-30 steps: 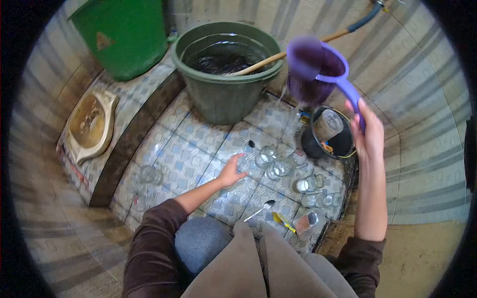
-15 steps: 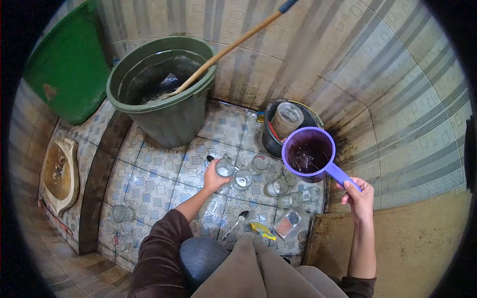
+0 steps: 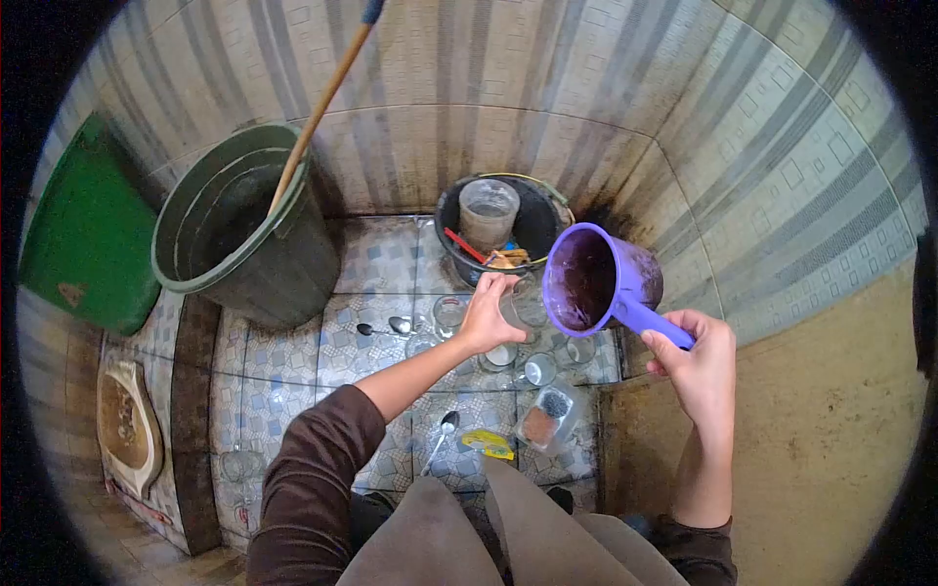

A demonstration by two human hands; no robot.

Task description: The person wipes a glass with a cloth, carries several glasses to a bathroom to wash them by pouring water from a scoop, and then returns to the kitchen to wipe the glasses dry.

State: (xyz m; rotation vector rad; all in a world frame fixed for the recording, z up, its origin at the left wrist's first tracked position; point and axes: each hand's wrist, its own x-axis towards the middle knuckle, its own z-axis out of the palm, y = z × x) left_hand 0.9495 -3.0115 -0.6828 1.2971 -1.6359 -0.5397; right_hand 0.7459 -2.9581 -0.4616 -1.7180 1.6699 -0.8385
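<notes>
My right hand [image 3: 692,366] grips the handle of a purple water dipper [image 3: 640,278]. The dipper is tilted, its mouth facing left toward my other hand, and its inside looks dark and wet. My left hand [image 3: 489,317] curves its thumb and fingers around a clear drinking glass [image 3: 526,301] just left of the dipper's rim. More clear glasses stand on the tiled floor around it, among them one near my wrist [image 3: 450,311] and one closer to me [image 3: 539,369]. Two spoons [image 3: 400,324] lie left of the glasses.
A black bucket [image 3: 449,256] with a clear container and a red-handled item stands behind. A large green bin [image 3: 293,283] with a wooden stick [image 3: 322,107] is at left. Nearer lie a spoon [image 3: 448,422], a yellow packet [image 3: 489,444] and a sponge in a clear tray [image 3: 543,420].
My left hand has moved right, from a glass at the left of the group to one near the dipper. The dipper has tipped leftward. The whole view has shifted.
</notes>
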